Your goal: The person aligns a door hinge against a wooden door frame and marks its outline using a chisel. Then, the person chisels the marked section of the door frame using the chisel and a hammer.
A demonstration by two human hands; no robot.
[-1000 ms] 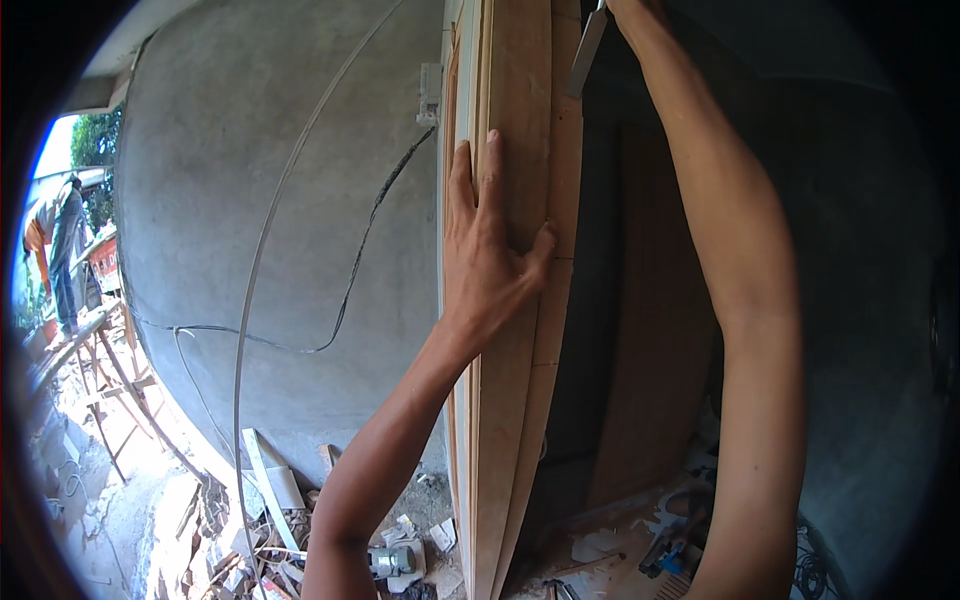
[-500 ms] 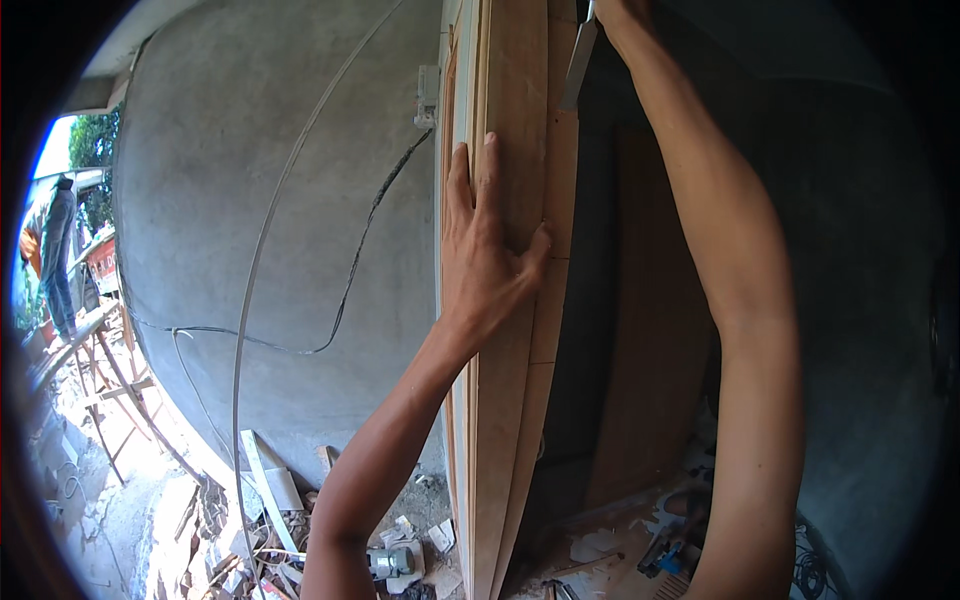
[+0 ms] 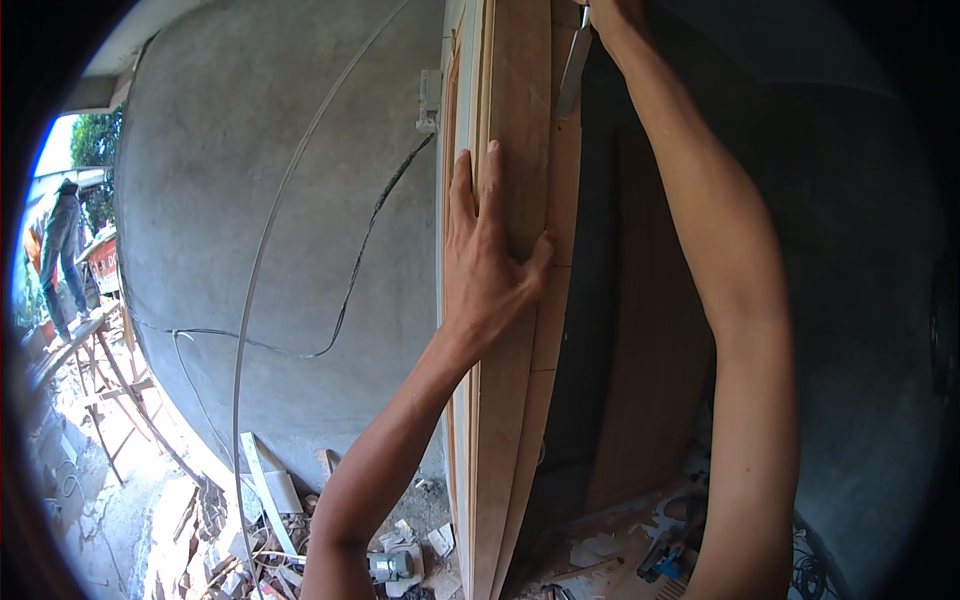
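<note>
A tall wooden door frame (image 3: 512,300) of layered boards stands upright before me. My left hand (image 3: 490,262) lies on it with fingers stretched upward and thumb spread over its right edge. At the top edge of the picture my right hand (image 3: 612,14) is closed around a flat-bladed metal tool, partly cut off by the frame. Its blade (image 3: 572,75) points down along the right edge of the wood, by the upper end of a thin strip (image 3: 564,190). Whether the blade touches the wood I cannot tell.
Left of the frame is a grey plastered wall (image 3: 250,200) with a dark cable (image 3: 350,265) and a hanging pale wire (image 3: 250,290). Rubble and a power tool (image 3: 392,566) lie below. A person (image 3: 60,245) stands on scaffolding outside. Tools (image 3: 660,560) lie in the dark room at right.
My right hand and the blade have shifted slightly left and down. My left hand keeps its place on the wood; the view has moved a little.
</note>
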